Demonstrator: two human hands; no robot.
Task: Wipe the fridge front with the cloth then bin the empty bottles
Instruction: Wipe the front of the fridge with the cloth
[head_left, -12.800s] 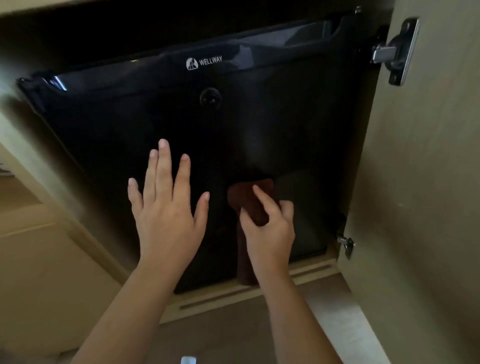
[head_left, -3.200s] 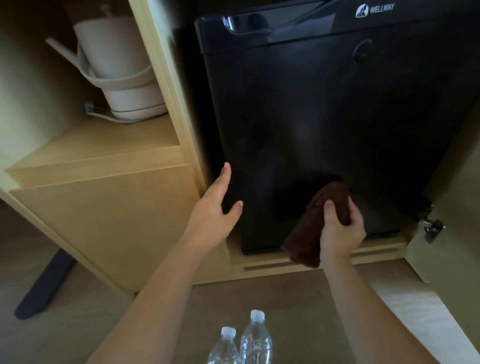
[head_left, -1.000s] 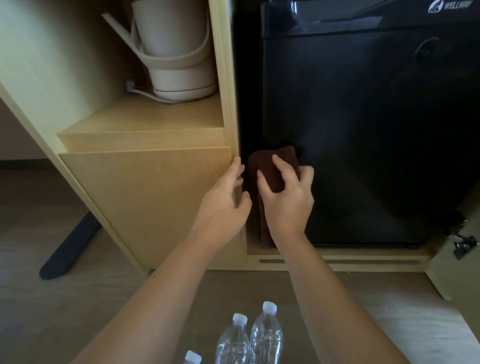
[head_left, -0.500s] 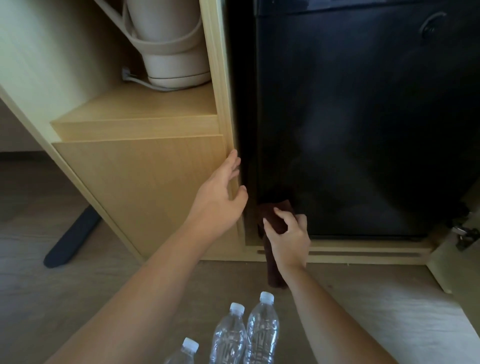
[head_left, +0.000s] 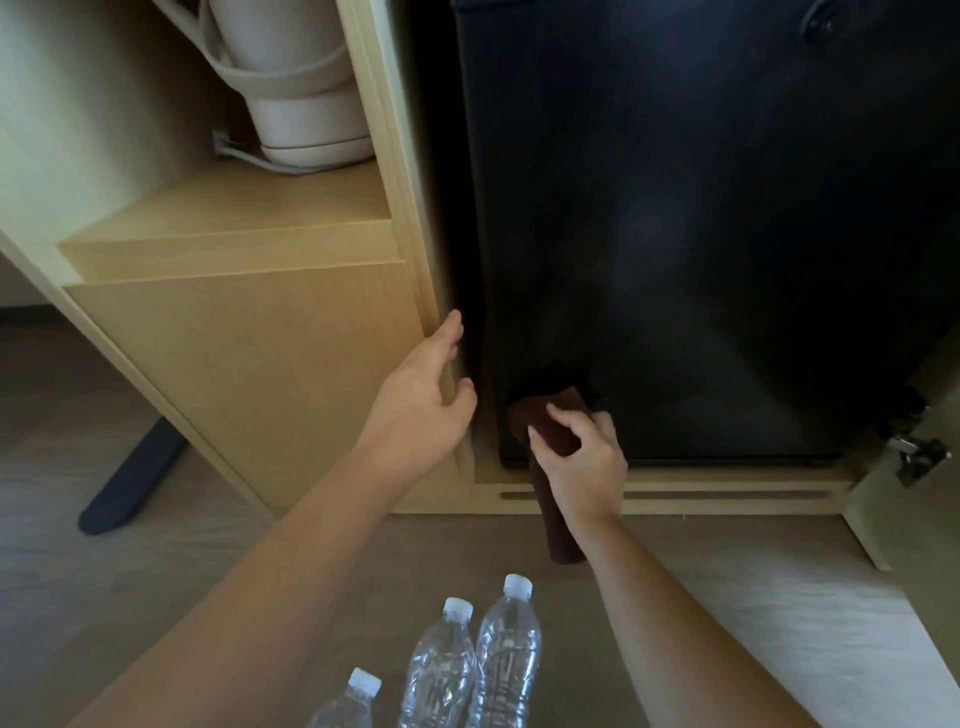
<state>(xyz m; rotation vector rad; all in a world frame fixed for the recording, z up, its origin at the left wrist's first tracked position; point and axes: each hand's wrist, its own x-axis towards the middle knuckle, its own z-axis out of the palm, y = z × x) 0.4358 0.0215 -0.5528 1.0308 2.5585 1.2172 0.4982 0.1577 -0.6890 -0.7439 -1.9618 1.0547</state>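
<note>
Head view, right hand pinching cloth against fridge front — left hand loosely spread, touching cabinet panel

Tight room at the fridge's lower left corner
We find the divider close beside the fridge, only a narrow dark gap between them; three bottles crowd the floor below, with open floor to their right.

3 btls, 1 cloth, 1 fridge, 1 kettle
</note>
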